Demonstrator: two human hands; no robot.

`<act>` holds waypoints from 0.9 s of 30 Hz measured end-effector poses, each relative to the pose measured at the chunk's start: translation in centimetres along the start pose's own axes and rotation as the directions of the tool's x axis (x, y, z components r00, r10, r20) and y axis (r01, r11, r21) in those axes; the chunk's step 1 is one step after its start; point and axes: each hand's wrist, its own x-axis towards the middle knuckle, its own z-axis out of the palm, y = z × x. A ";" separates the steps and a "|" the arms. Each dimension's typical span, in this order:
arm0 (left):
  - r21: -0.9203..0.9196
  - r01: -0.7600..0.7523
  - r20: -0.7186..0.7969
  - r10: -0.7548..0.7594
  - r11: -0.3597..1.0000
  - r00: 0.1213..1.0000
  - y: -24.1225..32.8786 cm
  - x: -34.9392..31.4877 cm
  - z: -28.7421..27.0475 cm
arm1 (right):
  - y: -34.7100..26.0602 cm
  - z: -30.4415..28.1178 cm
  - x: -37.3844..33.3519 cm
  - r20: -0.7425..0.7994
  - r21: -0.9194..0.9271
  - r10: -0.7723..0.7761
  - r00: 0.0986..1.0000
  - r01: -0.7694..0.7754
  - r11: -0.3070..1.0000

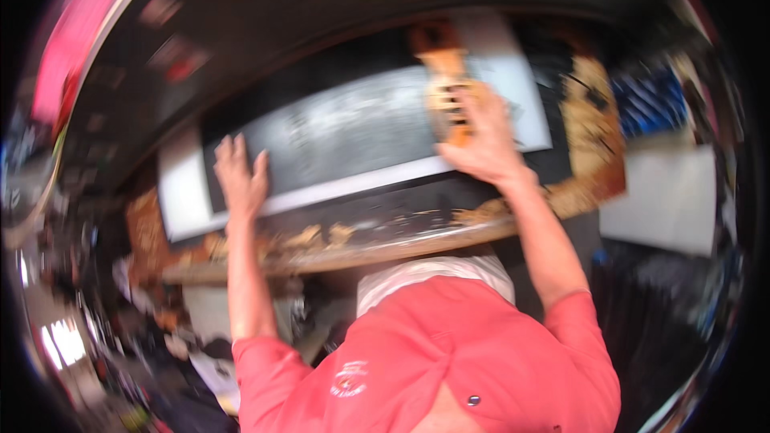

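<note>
My left hand [241, 176] lies flat with its fingers spread on the left end of a black sheet [337, 140]. Beneath that sheet is a larger white sheet [184, 184], showing at both ends and along the near edge. Towards the right end, my right hand [489, 140] is closed on an orange-yellow hand tool [446, 100] with dark slots down its middle. The tool reaches away from me across the black sheet; blur hides its exact kind. Light shines off the black surface between my hands.
A worn workbench [385, 248] with a dark, peeling top and a rounded front edge carries the sheets. Bare brown patches [589, 116] show at its right end. Beyond stand a blue patterned item [650, 103] and a pale panel [662, 196]. A dark surface [321, 8] spans the far side.
</note>
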 end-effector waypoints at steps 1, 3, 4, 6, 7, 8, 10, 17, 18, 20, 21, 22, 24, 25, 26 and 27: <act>-0.041 0.060 -0.021 -0.061 0.997 0.998 -2.1 -0.7 -0.2 | -0.8 0.6 -0.3 -0.028 -0.101 0.033 0.999 -0.035 0.994; 0.061 0.100 -0.056 -0.097 0.993 0.994 -4.6 -2.5 -0.6 | -2.8 1.4 -0.9 -0.034 -0.106 0.090 0.995 -0.093 0.990; 0.024 0.062 -0.115 -0.059 0.998 0.992 -5.3 -2.8 -0.5 | -3.8 1.4 -1.2 -0.032 -0.105 0.109 0.993 -0.112 0.988; -0.014 0.076 -0.116 -0.077 0.997 0.990 -6.2 -3.2 -0.8 | -6.2 1.9 -1.2 -0.016 -0.055 0.152 0.988 -0.152 0.987; -0.053 0.037 -0.164 -0.045 0.998 0.985 -6.8 -3.3 -1.1 | -7.6 2.0 -1.4 -0.016 -0.014 0.218 0.976 -0.218 0.976; -0.066 0.026 -0.148 -0.035 0.997 0.988 -7.5 -3.3 -1.5 | -8.9 2.2 -1.3 0.005 0.028 0.226 0.974 -0.226 0.974; -0.080 0.017 -0.048 -0.021 0.997 0.999 -9.8 -3.6 -2.9 | -12.5 3.6 -2.2 0.029 0.128 0.255 0.966 -0.257 0.958; -0.231 -0.036 -0.101 0.013 0.972 0.995 -19.2 -3.5 -5.3 | -26.2 13.0 -0.5 0.156 0.355 0.168 0.973 -0.214 0.910; -0.236 -0.075 -0.143 0.042 0.969 0.989 -19.7 -3.5 -5.1 | -27.8 14.6 0.4 0.171 0.378 0.110 0.979 -0.169 0.910; -0.278 -0.048 -0.152 0.005 0.959 0.988 -20.4 -3.4 -4.7 | -30.5 17.6 2.3 0.209 0.388 0.032 0.977 -0.113 0.915; -0.287 -0.048 -0.158 0.002 0.957 0.987 -20.7 -3.3 -4.6 | -31.9 19.2 3.3 0.220 0.367 -0.020 0.975 -0.064 0.928; -0.320 -0.052 -0.171 -0.003 0.946 0.985 -20.9 -3.2 -4.6 | -33.2 20.6 4.1 0.227 0.330 -0.054 0.972 -0.025 0.944; -0.380 -0.037 -0.170 -0.030 0.924 0.985 -21.4 -2.9 -4.8 | -35.8 23.6 5.7 0.202 0.290 -0.037 0.979 -0.024 0.957; -0.411 -0.031 -0.173 -0.044 0.911 0.984 -21.7 -2.7 -4.9 | -37.0 25.0 6.6 0.185 0.235 -0.044 0.982 0.000 0.972; -0.456 -0.023 -0.172 -0.062 0.890 0.983 -21.9 -2.5 -5.1 | -38.2 26.5 7.6 0.153 0.240 -0.064 0.986 0.026 0.970; -0.501 -0.015 -0.170 -0.081 0.866 0.982 -22.1 -2.3 -5.3 | -39.2 27.9 8.5 0.133 0.238 -0.056 0.990 0.023 0.971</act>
